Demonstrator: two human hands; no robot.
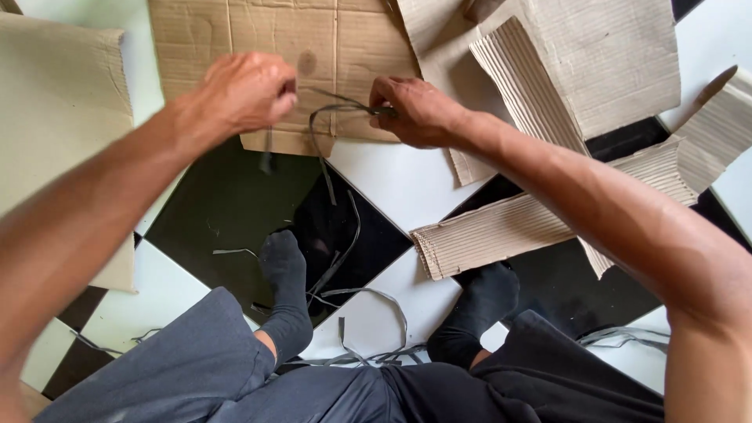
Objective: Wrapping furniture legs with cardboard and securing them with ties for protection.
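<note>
My left hand [243, 90] and my right hand [415, 110] are both closed on a thin grey strap [321, 125], which loops between them and hangs down toward the floor. The hands hover over the near edge of a flat brown cardboard sheet [313, 47]. The strap's ends inside the fists are hidden. My feet in dark socks [286, 274] rest on the black and white floor tiles below.
Corrugated cardboard pieces [548, 78] lie at the upper right, another strip [501, 231] by my right foot, and a pale sheet [55, 102] at the left. Loose grey straps [368, 313] are scattered on the tiles near my feet and at the right.
</note>
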